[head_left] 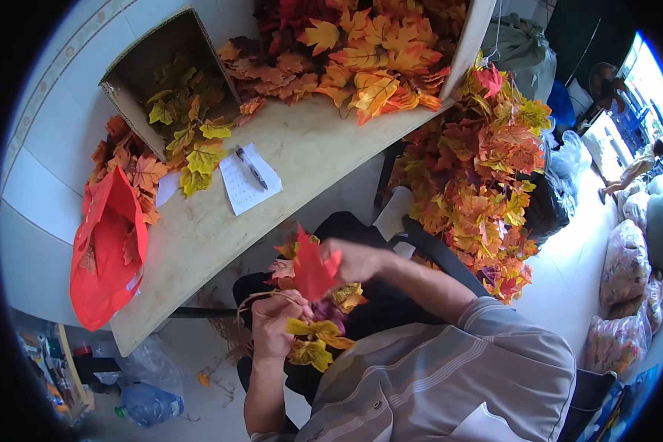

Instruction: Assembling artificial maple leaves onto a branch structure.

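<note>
Tabletop: a long pale board [199,221] set against the tiled wall, its near edge angled past the lap, probably so supplies stay within reach.
Hanging leaves: an orange-yellow mass [486,199] beside the tabletop's right end, likely kept there to leave the board free.
Leaf pile: orange and red leaves [379,62] heaped along the tabletop's back, perhaps sorted by colour.
Cardboard box: on its side [129,110], mouth toward the person, so its green-yellow leaves can presumably be pulled out easily.
Red pouch: slumped over the tabletop's left end [99,247], opening outward, a few leaves inside.
Paper: a handwritten note [247,193] lying face up, likely for reading while seated.
Left hand: closed around a thin brown stem [252,297] above the lap [275,324], apparently steadying it.
Right hand: curled [356,261], seemingly grasping the red leaf; fingertips hidden.
Red leaf: raised between the hands [313,272], above yellow leaves [313,353].
Pen: resting on the note [252,169], perhaps as a weight.
</note>
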Motion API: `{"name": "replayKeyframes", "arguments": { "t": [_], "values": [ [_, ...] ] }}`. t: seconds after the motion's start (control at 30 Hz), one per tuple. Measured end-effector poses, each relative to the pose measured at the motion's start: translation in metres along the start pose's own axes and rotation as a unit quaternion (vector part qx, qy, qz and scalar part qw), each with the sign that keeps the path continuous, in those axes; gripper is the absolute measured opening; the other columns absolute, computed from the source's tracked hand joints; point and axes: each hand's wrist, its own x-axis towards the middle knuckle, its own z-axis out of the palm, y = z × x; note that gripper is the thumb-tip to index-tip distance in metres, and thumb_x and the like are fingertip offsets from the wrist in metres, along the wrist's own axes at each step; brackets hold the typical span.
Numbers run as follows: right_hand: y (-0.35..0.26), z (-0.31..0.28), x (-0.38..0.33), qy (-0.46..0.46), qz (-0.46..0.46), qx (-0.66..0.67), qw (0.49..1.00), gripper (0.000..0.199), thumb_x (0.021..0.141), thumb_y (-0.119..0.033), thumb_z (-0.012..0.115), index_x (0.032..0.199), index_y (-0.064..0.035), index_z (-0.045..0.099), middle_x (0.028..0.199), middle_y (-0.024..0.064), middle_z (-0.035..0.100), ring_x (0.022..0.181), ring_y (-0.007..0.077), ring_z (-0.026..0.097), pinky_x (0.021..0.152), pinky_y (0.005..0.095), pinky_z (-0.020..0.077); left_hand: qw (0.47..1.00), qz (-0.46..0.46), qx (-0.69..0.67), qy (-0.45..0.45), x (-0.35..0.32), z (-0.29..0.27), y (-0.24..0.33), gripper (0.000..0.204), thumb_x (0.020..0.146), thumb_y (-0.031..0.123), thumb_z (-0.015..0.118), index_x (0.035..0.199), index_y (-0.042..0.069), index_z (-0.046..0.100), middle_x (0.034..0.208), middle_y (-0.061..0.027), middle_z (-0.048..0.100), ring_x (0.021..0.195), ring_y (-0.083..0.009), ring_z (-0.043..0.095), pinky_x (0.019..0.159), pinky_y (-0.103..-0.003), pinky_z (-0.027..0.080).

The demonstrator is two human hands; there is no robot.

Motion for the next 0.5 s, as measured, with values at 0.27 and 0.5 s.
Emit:
{"name": "replayKeyframes", "arguments": {
  "t": [0.27,0.5],
  "values": [
    [-0.071,-0.142,-0.021,0.645,0.002,-0.138,0.752,0.028,0.088,-0.024,0.066,0.097,0.0030,0.067,0.070,0.0033,0.063,0.060,0.0079,0.059,0.055,0.0216,0.0490,0.995,-0.026,0.040,0.091,0.002,0.003,0.005,0.012,0.084,0.004,0.066,0.091,-0.004,0.069,0.072,-0.0078,0.066,0.058,-0.0087,0.058,0.059,-0.018,0.044],
    [-0.066,-0.217,-0.012,0.621,0.098,-0.271,0.729,0.032,0.079,-0.028,0.074,0.090,0.0028,0.070,0.064,0.0043,0.064,0.054,0.0083,0.058,0.051,0.0240,0.0467,0.996,-0.033,0.066,0.053,0.001,0.011,-0.006,0.014,0.087,0.006,0.064,0.095,-0.004,0.069,0.074,-0.0069,0.067,0.059,-0.0062,0.056,0.056,-0.019,0.043]
  ]
}}
